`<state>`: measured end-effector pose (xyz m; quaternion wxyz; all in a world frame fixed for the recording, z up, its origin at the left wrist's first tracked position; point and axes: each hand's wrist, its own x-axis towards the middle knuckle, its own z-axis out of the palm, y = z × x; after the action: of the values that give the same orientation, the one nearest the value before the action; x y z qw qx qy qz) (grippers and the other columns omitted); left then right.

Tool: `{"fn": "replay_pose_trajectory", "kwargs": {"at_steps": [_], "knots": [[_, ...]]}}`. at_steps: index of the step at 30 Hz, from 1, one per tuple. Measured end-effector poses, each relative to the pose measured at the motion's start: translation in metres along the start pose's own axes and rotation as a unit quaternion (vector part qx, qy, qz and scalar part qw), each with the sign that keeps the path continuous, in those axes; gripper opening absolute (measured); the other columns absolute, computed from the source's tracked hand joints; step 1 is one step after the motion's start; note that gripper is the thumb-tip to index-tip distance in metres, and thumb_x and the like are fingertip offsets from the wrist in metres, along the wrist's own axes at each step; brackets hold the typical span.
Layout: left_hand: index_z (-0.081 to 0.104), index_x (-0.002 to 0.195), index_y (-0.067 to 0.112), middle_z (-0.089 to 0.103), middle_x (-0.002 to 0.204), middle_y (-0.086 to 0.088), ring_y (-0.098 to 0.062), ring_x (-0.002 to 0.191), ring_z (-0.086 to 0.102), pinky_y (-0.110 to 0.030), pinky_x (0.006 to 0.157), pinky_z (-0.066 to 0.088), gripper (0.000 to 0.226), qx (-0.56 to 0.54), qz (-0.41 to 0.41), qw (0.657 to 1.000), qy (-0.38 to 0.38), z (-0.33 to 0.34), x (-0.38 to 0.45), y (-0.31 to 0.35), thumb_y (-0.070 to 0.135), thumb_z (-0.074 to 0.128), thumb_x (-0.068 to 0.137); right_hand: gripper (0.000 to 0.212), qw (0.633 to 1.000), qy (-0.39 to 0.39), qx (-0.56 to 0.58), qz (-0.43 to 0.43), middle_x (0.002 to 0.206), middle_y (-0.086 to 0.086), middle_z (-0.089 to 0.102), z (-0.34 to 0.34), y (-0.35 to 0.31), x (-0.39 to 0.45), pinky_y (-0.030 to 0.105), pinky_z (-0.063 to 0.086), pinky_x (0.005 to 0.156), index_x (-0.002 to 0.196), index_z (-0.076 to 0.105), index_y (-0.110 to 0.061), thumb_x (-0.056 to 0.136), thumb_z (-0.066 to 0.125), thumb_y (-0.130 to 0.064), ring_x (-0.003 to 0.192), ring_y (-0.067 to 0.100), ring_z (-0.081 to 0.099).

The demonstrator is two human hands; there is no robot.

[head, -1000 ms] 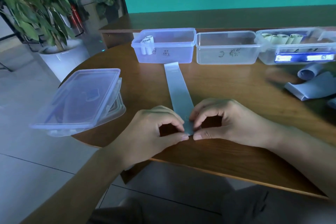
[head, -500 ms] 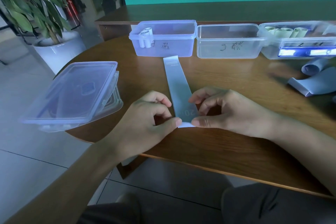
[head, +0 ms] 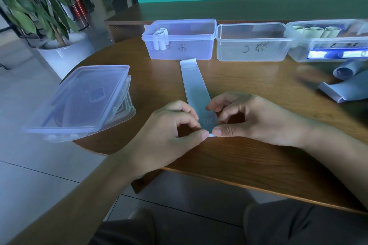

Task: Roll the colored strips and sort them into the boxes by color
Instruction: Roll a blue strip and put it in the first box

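Observation:
A long pale blue strip (head: 194, 83) lies flat on the brown table (head: 249, 157), running from the boxes toward me. My left hand (head: 169, 131) and my right hand (head: 247, 117) pinch its near end from either side, thumbs almost meeting at the edge. Three clear boxes stand in a row at the back: the left box (head: 181, 40) holds two pale rolls, the middle box (head: 253, 42) holds nothing, the right box (head: 328, 40) holds several greenish rolls.
Stacked clear lids (head: 79, 99) overhang the table's left edge. Loose blue strips (head: 346, 83), partly rolled, lie at the right. A potted plant (head: 53, 45) stands on the floor to the left. A wooden ledge runs behind the boxes.
My thumbs have closed in on the strip's near end, and the number printed near that end now shows. The view has shifted slightly; the strip stays flat.

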<state>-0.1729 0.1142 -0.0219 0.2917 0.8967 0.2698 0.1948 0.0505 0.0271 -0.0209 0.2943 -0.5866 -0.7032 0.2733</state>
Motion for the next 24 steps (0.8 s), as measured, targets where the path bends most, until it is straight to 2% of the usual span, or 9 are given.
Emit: {"fn": "replay_pose_trajectory", "kwargs": {"at_steps": [5,10,16,20,24], "knots": [[0.076,0.086,0.030,0.057,0.103,0.020,-0.001,0.107,0.055,-0.010,0.080,0.040,0.019,0.014,-0.009,1.000,-0.004,0.0003,0.0008,-0.0006,0.046,0.068,0.089,0.025,1.000,0.006,-0.015,-0.020,0.126,-0.019,0.060,-0.0016,-0.0011,-0.0038,0.034,0.044,0.105,0.079,0.078,-0.026,0.075,0.077,-0.051,0.124,0.002,0.054],[0.069,0.079,0.038,0.055,0.104,0.020,0.000,0.107,0.053,-0.015,0.080,0.041,0.015,0.018,-0.028,0.999,-0.004,0.0000,0.0015,0.0030,0.048,0.065,0.089,0.023,0.999,0.007,-0.027,-0.024,0.125,-0.019,0.060,-0.0007,-0.0007,-0.0031,0.029,0.044,0.102,0.081,0.078,-0.024,0.080,0.075,-0.046,0.121,0.001,0.056],[0.069,0.080,0.033,0.051,0.106,0.022,0.005,0.104,0.050,-0.011,0.074,0.039,0.022,0.045,-0.061,0.997,-0.005,0.0010,0.0043,0.0034,0.053,0.064,0.086,0.030,0.998,0.012,-0.011,0.062,0.122,-0.026,0.059,-0.0033,-0.0024,0.0024,0.026,0.046,0.098,0.072,0.075,-0.028,0.069,0.076,-0.058,0.114,-0.004,0.055],[0.064,0.079,0.032,0.052,0.105,0.021,0.004,0.100,0.052,-0.014,0.076,0.042,0.020,0.046,-0.050,0.997,0.024,0.0017,0.0055,-0.0005,0.050,0.070,0.083,0.017,0.998,0.025,-0.001,0.059,0.121,-0.017,0.059,-0.0022,-0.0028,0.0041,0.010,0.040,0.088,0.076,0.072,-0.029,0.073,0.084,-0.042,0.110,-0.004,0.055],[0.069,0.085,0.034,0.059,0.093,0.014,-0.008,0.096,0.057,-0.017,0.076,0.042,0.007,0.004,0.010,1.000,0.016,0.0018,0.0041,-0.0008,0.028,0.072,0.087,0.011,1.000,0.009,0.014,-0.004,0.121,-0.007,0.060,0.0005,-0.0035,0.0017,0.009,0.036,0.091,0.089,0.076,-0.026,0.082,0.082,-0.022,0.118,-0.002,0.053]]}}
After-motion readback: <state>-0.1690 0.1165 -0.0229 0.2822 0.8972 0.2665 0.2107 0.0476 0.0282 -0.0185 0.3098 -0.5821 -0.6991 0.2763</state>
